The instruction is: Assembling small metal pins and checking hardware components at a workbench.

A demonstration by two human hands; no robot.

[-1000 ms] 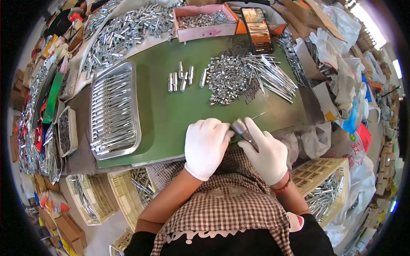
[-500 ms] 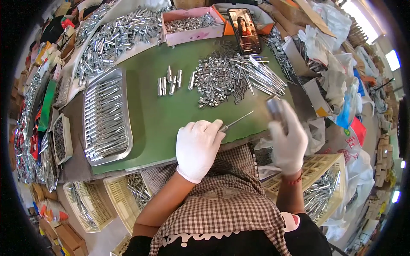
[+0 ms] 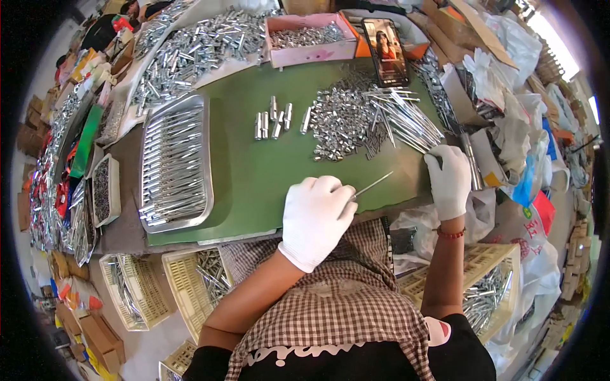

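A thin metal rod (image 3: 375, 185) sticks out of the left hand (image 3: 316, 218) toward 2 o'clock, its free end raised just above the green surface (image 3: 254, 171). The left hand, in a white glove, has its grip closed around the near end of the rod, fingers curled tight at the front edge of the surface. The right hand (image 3: 448, 180), also gloved in white, sits at 3 o'clock from the left hand, well apart from it. Its fingers are bent at the near end of a bundle of long metal rods (image 3: 406, 124), and a metal tube (image 3: 471, 162) lies against its outer side; whether its grip has hold of anything I cannot tell. At 12 o'clock from the left hand lies a heap of small metal pieces (image 3: 340, 120), touching the bundle. A few short metal cylinders (image 3: 273, 120) stand in a row at 11 o'clock. A metal tray (image 3: 175, 159) filled with rods rests at 9 o'clock. A phone (image 3: 385, 43) leans beside a pink box (image 3: 311, 47) of metal parts at the far edge.
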